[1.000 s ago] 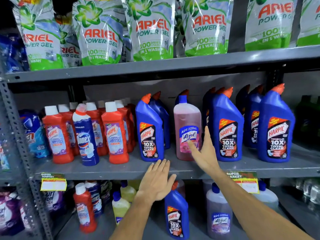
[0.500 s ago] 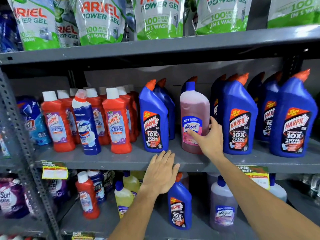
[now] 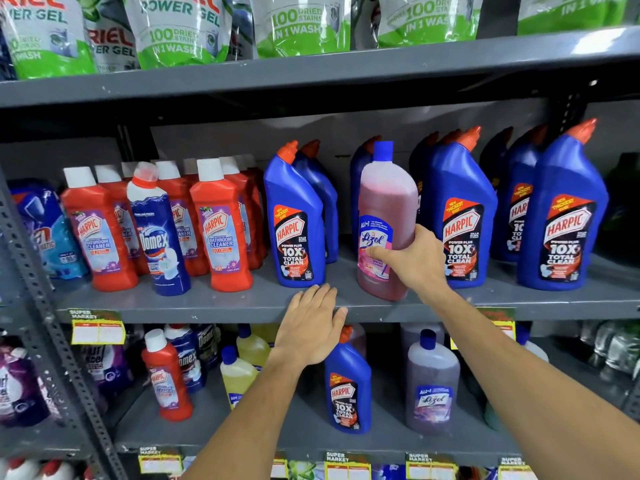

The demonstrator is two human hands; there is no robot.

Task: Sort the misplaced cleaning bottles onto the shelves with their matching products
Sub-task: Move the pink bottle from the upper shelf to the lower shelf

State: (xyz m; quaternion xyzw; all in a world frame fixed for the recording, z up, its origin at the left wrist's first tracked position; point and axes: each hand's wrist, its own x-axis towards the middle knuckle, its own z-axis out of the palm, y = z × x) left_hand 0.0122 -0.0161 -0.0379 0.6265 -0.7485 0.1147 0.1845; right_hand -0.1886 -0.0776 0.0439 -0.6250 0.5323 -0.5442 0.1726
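Note:
A pink Lizol bottle (image 3: 386, 202) with a blue cap stands among blue Harpic bottles (image 3: 298, 220) on the middle shelf (image 3: 207, 303). My right hand (image 3: 412, 258) is wrapped around its lower half, thumb across the label. The bottle tilts slightly. My left hand (image 3: 311, 323) lies flat, fingers apart, on the shelf's front edge and holds nothing. A blue Domex bottle (image 3: 157, 233) stands among the red Harpic bathroom cleaners (image 3: 221, 230). On the lower shelf a blue Harpic (image 3: 346, 393) stands next to a purple Lizol (image 3: 431, 386) and a yellow Lizol (image 3: 237, 375); a red Harpic (image 3: 166, 379) is at the left.
Ariel Power Gel pouches (image 3: 180, 29) fill the top shelf. More blue Harpic bottles (image 3: 561, 216) stand right of my right hand. A perforated grey upright (image 3: 45, 306) runs down the left side. Price tags (image 3: 97, 330) hang on the shelf edges.
My right hand went from reaching with fingers apart to closing around the pink Lizol bottle, which now tilts. The left hand stayed on the shelf edge. The view moved closer.

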